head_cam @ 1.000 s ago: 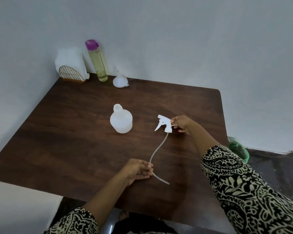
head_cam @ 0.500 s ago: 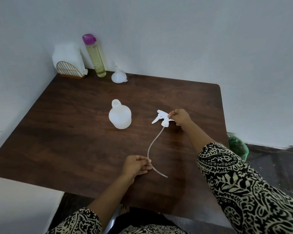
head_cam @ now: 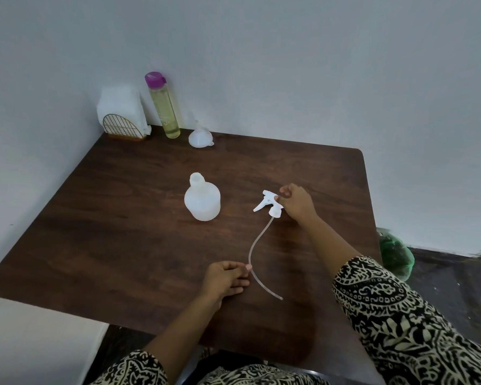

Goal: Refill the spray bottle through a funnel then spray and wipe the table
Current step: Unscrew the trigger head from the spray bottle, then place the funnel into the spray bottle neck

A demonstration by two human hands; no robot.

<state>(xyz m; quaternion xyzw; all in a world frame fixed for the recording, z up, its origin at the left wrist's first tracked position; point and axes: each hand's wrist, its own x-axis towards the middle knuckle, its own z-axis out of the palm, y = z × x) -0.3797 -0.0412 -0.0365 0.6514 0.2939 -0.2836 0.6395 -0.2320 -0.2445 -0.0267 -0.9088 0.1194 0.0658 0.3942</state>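
The person wears a loose garment printed all over with black and cream paisley swirls and leaf shapes, its left sleeve [head_cam: 134,368] and fuller right sleeve [head_cam: 400,315] ending above the forearms, leaving left hand [head_cam: 225,279] and right hand [head_cam: 296,202] bare, the same print covering the lap [head_cam: 247,375].

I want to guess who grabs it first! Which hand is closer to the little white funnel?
Right. The right hand holds the spray head mid-table; the funnel stands at the far edge. The left hand pinches the tube nearer the front edge.
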